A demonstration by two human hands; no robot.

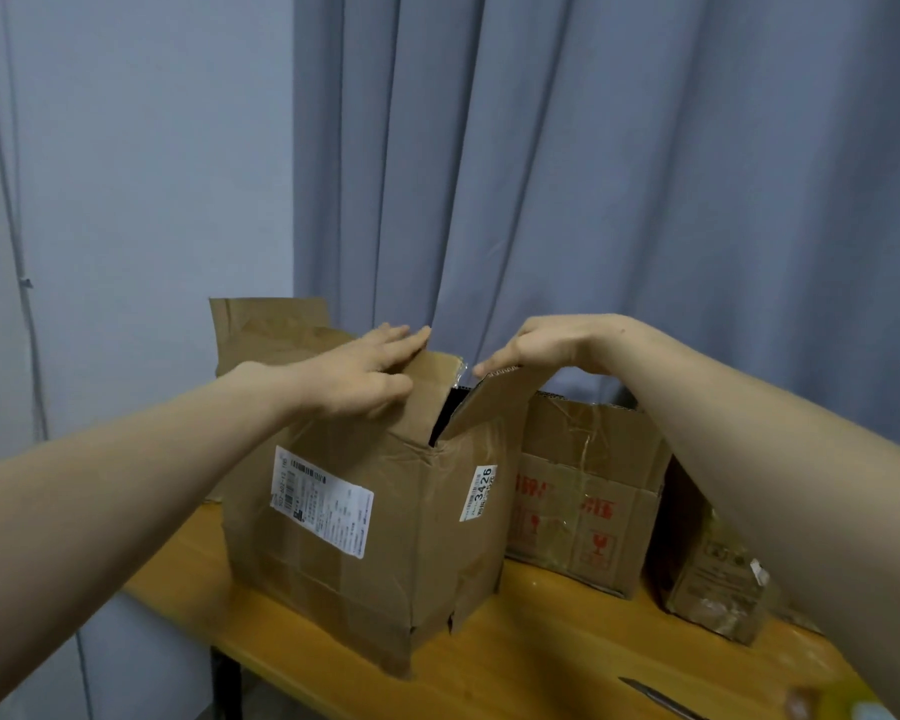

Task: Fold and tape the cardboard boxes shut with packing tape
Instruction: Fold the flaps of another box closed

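While the left hand's (354, 374) fingers (404, 339) lie straight and flat, pressing on the left flap (432, 379) of a cardboard box (411, 537), the right hand's (541, 343) fingers (492, 365) run along the top edge of the right flap (489, 407). Its thumb is hidden, so I cannot tell whether it pinches the flap or only pushes it. The two flaps slope toward each other with a dark gap between them, and a rear flap (266, 324) stands upright. The box sits at the left end of a wooden worktop (541, 641), with a shipping label (323, 498) on its near side. Just right of it stands a red-printed box (583, 501), then a smaller box (718, 589). A grey-blue curtain (593, 174) hangs behind.
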